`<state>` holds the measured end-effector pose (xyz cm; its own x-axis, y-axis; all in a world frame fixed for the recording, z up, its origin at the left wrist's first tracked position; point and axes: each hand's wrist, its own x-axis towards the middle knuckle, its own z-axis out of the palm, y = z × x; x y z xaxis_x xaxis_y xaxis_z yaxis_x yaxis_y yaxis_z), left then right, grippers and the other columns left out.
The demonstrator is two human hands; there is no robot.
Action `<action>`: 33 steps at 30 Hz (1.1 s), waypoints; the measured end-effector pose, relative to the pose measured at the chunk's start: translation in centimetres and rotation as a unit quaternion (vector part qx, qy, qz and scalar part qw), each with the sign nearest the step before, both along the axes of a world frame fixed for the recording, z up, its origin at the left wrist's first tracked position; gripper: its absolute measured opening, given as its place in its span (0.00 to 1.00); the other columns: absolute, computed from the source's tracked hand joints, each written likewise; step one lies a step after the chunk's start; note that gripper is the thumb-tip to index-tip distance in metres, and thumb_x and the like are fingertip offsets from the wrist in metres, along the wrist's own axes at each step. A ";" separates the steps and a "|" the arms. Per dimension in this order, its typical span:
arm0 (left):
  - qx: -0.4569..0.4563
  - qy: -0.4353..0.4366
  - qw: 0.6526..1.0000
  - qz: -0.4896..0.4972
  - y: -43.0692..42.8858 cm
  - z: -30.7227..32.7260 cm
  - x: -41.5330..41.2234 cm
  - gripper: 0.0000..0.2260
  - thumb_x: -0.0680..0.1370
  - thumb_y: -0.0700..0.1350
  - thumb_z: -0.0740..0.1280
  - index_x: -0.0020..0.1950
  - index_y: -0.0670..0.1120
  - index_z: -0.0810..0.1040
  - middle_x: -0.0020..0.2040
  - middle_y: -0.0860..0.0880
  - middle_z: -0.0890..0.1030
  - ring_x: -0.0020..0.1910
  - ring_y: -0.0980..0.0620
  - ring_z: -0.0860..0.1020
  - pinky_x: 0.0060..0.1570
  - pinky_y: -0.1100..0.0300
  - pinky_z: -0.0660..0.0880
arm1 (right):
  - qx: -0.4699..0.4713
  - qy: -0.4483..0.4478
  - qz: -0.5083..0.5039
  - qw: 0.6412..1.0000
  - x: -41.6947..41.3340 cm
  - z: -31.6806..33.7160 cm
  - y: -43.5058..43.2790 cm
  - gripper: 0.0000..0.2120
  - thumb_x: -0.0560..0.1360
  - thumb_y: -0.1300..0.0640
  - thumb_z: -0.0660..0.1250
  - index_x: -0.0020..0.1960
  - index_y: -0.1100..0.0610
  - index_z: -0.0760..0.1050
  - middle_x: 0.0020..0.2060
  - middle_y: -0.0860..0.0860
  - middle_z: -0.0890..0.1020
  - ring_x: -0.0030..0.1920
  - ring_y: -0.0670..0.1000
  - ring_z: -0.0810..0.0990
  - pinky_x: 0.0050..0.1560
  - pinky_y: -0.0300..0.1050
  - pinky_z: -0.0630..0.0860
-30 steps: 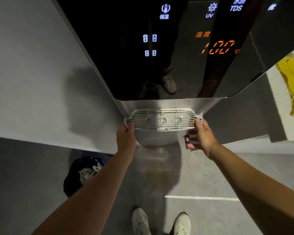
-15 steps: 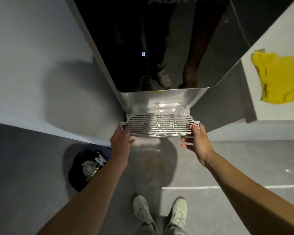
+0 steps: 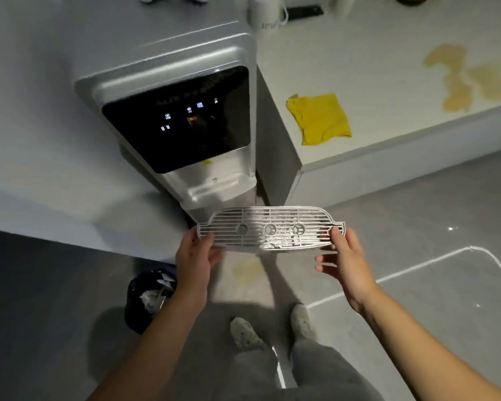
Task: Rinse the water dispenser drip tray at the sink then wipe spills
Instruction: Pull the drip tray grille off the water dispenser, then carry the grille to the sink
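The silver slatted drip tray is out of the water dispenser and held level in the air in front of it. My left hand grips the tray's left end and my right hand pinches its right end with the other fingers spread. A yellow cloth lies crumpled on the white counter to the right of the dispenser. A brownish spill spreads over the counter's far right, and a smaller yellowish spill marks the floor under the tray.
A dark bin with crumpled paper stands on the floor at my left. A white cup and a dark flat object sit at the counter's back. My shoes are below the tray on grey floor.
The tray has been pulled out of the dispenser's recess and drawn back toward me. My view has backed away, showing the whole dispenser, the counter and the spills.
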<state>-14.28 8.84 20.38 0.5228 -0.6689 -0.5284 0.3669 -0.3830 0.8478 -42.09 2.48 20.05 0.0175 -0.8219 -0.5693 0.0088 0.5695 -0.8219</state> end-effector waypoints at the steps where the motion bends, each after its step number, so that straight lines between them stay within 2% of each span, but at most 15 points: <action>1: -0.004 -0.004 1.000 -0.015 0.3 1.1 -1.1 0.13 0.84 0.39 0.64 0.68 0.43 0.77 0.54 0.46 0.86 0.46 0.54 0.86 0.52 0.56 0.83 | -0.004 -0.002 -0.014 1.000 -1.3 0.9 0.9 0.11 0.84 0.45 0.60 0.60 0.48 0.76 0.40 0.42 0.84 0.37 0.51 0.80 0.38 0.48 0.82; 3: -0.012 -0.010 0.999 -0.043 0.4 2.8 -3.4 0.13 0.84 0.39 0.64 0.68 0.42 0.77 0.57 0.42 0.85 0.47 0.53 0.86 0.54 0.55 0.82 | -0.006 -0.007 -0.043 0.999 -4.0 2.5 2.4 0.10 0.84 0.45 0.61 0.59 0.48 0.76 0.40 0.43 0.84 0.36 0.51 0.80 0.37 0.47 0.82; 8: -0.030 -0.027 0.994 -0.100 -0.6 5.4 -10.5 0.12 0.83 0.39 0.65 0.67 0.42 0.78 0.59 0.41 0.85 0.50 0.51 0.86 0.51 0.57 0.83 | -0.006 -0.011 -0.110 0.994 -11.7 5.0 5.1 0.10 0.83 0.46 0.62 0.59 0.49 0.76 0.45 0.49 0.82 0.38 0.52 0.80 0.39 0.47 0.81; 11: -0.035 -0.031 0.990 -0.133 -1.8 6.6 -15.4 0.13 0.83 0.39 0.65 0.67 0.43 0.78 0.59 0.41 0.85 0.53 0.47 0.86 0.56 0.50 0.81 | -0.005 -0.017 -0.144 0.989 -16.5 6.0 5.7 0.09 0.83 0.46 0.63 0.57 0.48 0.77 0.41 0.50 0.82 0.37 0.52 0.79 0.38 0.47 0.81; 14: -0.037 -0.017 0.987 -0.156 -3.6 7.3 -20.9 0.12 0.82 0.39 0.65 0.66 0.40 0.78 0.59 0.37 0.84 0.54 0.43 0.84 0.61 0.43 0.79 | -0.015 -0.021 -0.169 0.985 -21.6 6.8 5.8 0.07 0.82 0.46 0.63 0.55 0.46 0.78 0.36 0.48 0.81 0.35 0.50 0.80 0.38 0.46 0.81; 18: -0.053 0.001 0.980 -0.191 -6.1 7.6 -28.3 0.13 0.82 0.36 0.64 0.66 0.38 0.77 0.52 0.39 0.83 0.49 0.46 0.81 0.57 0.47 0.78 | -0.026 0.003 -0.197 0.980 -28.4 7.5 5.1 0.10 0.81 0.45 0.62 0.57 0.47 0.77 0.41 0.49 0.81 0.38 0.51 0.81 0.39 0.47 0.82; 22: -0.063 0.016 0.970 -0.236 -8.8 7.8 -35.1 0.13 0.82 0.39 0.66 0.67 0.37 0.76 0.51 0.40 0.84 0.48 0.44 0.81 0.57 0.46 0.77 | -0.031 0.028 -0.222 0.974 -35.0 8.0 4.3 0.13 0.81 0.44 0.61 0.57 0.49 0.77 0.44 0.51 0.81 0.40 0.52 0.82 0.40 0.48 0.81; 26: -0.054 0.018 0.961 -0.269 -12.9 7.4 -41.7 0.13 0.82 0.39 0.67 0.66 0.39 0.77 0.44 0.43 0.83 0.41 0.50 0.83 0.49 0.54 0.81 | -0.024 0.040 -0.272 0.961 -40.9 7.9 2.8 0.10 0.84 0.47 0.60 0.57 0.51 0.77 0.46 0.54 0.82 0.40 0.54 0.82 0.41 0.50 0.81; 31: -0.050 0.027 0.940 -0.337 -19.7 5.7 -49.6 0.14 0.83 0.40 0.65 0.67 0.37 0.76 0.47 0.44 0.85 0.44 0.49 0.84 0.56 0.49 0.80 | -0.021 0.050 -0.327 0.943 -47.6 7.2 -0.5 0.09 0.83 0.46 0.61 0.55 0.49 0.77 0.46 0.55 0.82 0.40 0.53 0.83 0.41 0.50 0.81; 33: -0.054 0.037 0.930 -0.362 -22.9 5.3 -52.9 0.13 0.83 0.39 0.64 0.67 0.39 0.77 0.49 0.44 0.86 0.47 0.49 0.85 0.55 0.50 0.80 | -0.021 0.053 -0.352 0.934 -50.2 7.1 -2.5 0.09 0.83 0.47 0.60 0.54 0.49 0.77 0.43 0.53 0.81 0.38 0.51 0.82 0.39 0.48 0.80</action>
